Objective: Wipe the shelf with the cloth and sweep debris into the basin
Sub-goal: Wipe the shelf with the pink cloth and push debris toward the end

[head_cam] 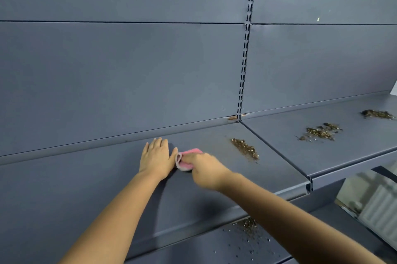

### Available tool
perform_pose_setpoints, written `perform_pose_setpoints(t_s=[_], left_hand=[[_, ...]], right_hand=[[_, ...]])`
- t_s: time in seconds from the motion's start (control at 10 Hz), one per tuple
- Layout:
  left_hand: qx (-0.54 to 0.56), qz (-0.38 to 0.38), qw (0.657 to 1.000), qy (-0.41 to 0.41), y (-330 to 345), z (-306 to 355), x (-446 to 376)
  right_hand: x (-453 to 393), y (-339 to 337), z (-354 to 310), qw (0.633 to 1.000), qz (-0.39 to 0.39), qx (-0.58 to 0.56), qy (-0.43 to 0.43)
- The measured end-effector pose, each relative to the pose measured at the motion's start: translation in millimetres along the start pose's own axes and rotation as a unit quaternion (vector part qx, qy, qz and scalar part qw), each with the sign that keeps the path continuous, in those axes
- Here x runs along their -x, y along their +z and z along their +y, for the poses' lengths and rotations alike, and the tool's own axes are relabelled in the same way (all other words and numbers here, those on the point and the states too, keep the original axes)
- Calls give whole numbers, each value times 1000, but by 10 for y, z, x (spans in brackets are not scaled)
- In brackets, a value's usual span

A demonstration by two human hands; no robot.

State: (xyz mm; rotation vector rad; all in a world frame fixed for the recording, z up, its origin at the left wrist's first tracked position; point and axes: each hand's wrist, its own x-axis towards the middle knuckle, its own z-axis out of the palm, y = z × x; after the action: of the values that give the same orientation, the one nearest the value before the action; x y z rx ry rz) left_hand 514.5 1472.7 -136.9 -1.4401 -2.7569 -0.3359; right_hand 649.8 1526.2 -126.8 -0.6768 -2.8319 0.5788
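A grey metal shelf runs across the view at chest height. My right hand is closed around a pink cloth and presses it on the shelf; the hand is blurred by motion. My left hand lies flat on the shelf, fingers spread, just left of the cloth and almost touching it. A brown pile of debris lies on the shelf to the right of the cloth. No basin is in view.
The adjoining shelf section on the right carries two more debris piles. A lower shelf has scattered debris. A slotted upright splits the back panel. A pale ribbed object sits at the lower right.
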Motion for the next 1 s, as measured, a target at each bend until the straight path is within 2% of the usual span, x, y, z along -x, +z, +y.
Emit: perform_pose_setpoints(t_s=[0.1, 0.2, 0.3, 0.4, 0.6, 0.7, 0.8, 0.9, 1.0], left_hand=[[14, -4, 1000, 2, 72, 96, -34], [25, -10, 1000, 8, 152, 132, -18], [39, -2, 999, 10, 160, 126, -23], [40, 1, 999, 15, 152, 121, -6], [35, 5, 999, 28, 147, 117, 18], [32, 5, 999, 32, 157, 129, 12], [29, 2, 999, 27, 165, 122, -10], [27, 3, 999, 25, 162, 120, -5], [33, 2, 999, 24, 155, 123, 10]], right_hand=[[-100, 132, 9, 994, -75, 75, 32], [-48, 40, 186, 989, -101, 30, 102], [265, -62, 452, 997, 10, -17, 81], [414, -109, 641, 994, 48, -6, 95], [422, -168, 751, 990, 75, -5, 120], [457, -142, 472, 991, 87, -33, 91], [487, 26, 163, 998, 47, -31, 10], [430, 94, 149, 999, 22, -25, 7], [370, -16, 413, 998, 45, -12, 52]])
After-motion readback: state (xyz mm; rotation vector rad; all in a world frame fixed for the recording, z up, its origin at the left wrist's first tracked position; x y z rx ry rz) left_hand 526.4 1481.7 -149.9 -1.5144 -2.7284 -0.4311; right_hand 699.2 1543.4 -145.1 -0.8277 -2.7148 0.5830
